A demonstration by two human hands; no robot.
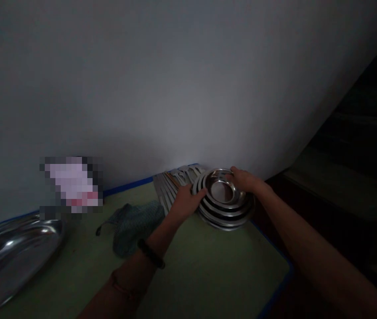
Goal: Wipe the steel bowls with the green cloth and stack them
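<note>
A stack of shiny steel bowls (224,204) stands at the far right corner of a green table (208,274), close to the wall. My left hand (186,201) rests on the stack's left rim, fingers curled against it. My right hand (243,179) grips the far right rim of the top bowl, thumb inside it. Both forearms reach in from the bottom of the view, and a dark bracelet circles my left wrist.
Several steel spoons (171,184) lie fanned out against the wall, left of the bowls. A teal cloth (135,226) lies crumpled mid-table. A large steel tray (12,257) sits at the left. The table has a blue edge (279,288); dark space lies beyond on the right.
</note>
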